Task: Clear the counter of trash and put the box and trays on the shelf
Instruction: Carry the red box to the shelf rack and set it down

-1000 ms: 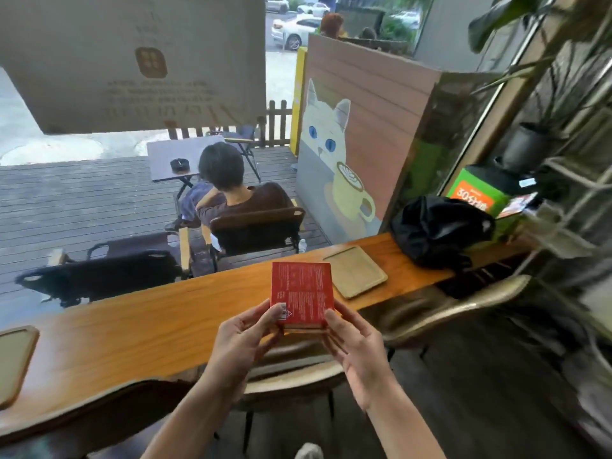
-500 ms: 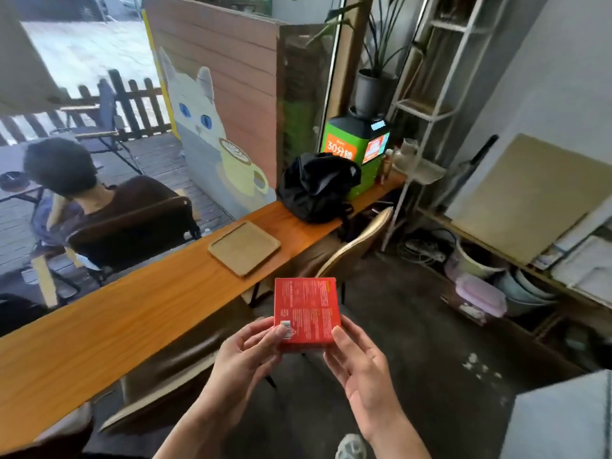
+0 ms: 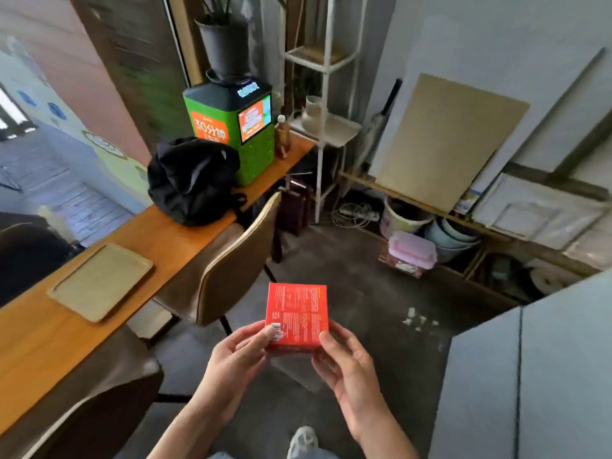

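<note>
You have the red box (image 3: 297,314) pinched at its lower corners, left hand (image 3: 236,357) and right hand (image 3: 347,362) each closed on it by thumb and fingertips only, out over the floor and clear of the surface (image 3: 29,352). That light hold could let it slip or twist free mid-carry. One tray (image 3: 101,281) remains on the surface, and the chair (image 3: 228,260) crowds your way to the white shelf (image 3: 326,127).

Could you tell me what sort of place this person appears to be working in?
Probably a café's window seating corner. A long wooden counter with brown padded chairs holds a beige serving tray and a green rental kiosk. Both hands hold a red cardboard box.
</note>
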